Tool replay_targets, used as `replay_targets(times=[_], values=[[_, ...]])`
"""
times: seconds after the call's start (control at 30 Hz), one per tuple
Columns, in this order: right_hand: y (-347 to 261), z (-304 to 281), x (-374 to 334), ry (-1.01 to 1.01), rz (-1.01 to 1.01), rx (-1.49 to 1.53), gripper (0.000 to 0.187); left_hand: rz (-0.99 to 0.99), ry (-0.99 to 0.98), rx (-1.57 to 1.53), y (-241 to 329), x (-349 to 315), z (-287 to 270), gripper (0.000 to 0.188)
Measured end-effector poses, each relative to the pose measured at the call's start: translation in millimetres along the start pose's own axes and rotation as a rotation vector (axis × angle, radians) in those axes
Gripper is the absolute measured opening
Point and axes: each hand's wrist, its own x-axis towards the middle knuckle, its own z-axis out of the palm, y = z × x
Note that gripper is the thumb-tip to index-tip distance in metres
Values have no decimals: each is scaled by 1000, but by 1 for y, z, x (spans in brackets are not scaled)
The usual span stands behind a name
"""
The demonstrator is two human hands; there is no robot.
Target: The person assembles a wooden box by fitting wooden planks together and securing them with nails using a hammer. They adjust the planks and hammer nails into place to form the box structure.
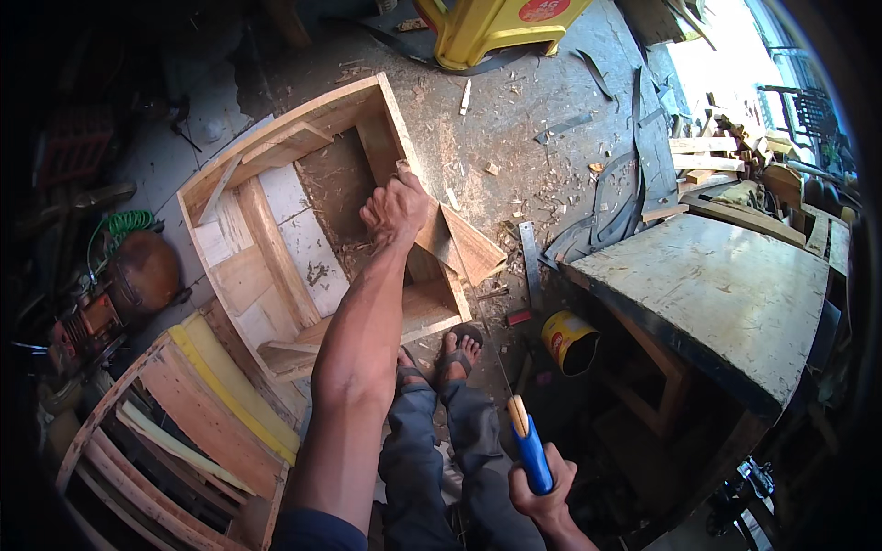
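Observation:
A large wooden box frame point(276, 230) lies on the floor in front of me. My left hand point(397, 209) is closed at its right side, over the inner end of a short wooden board point(476, 246); the palm hides the exact grip. That board lies across the frame's right side, its outer end sticking out beyond it. Low on the right, my right hand point(544, 482) is wrapped round the blue handle of a handsaw point(532, 455). The thin blade shows nearly edge-on, pointing up toward the board. Whether it touches the wood I cannot tell.
My sandalled feet point(455, 354) stand by the frame's near right corner. A try square point(530, 266), a yellow bucket point(568, 338) and a worn worktable point(707, 285) are to the right. A yellow stool point(496, 37) stands far off. Slatted furniture point(184, 422) is at lower left.

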Motion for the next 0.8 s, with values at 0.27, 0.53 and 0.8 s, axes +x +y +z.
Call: replay_targets(times=[0.27, 0.53, 0.8], values=[[-51, 82, 183, 224, -131, 90, 17, 12, -7, 11, 7, 7, 1, 65], [-29, -5, 33, 89, -111, 23, 11, -3, 6, 30, 3, -4, 2, 65], [-22, 8, 30, 70, -68, 117, 18, 3, -50, 42, 12, 5, 0, 68]])
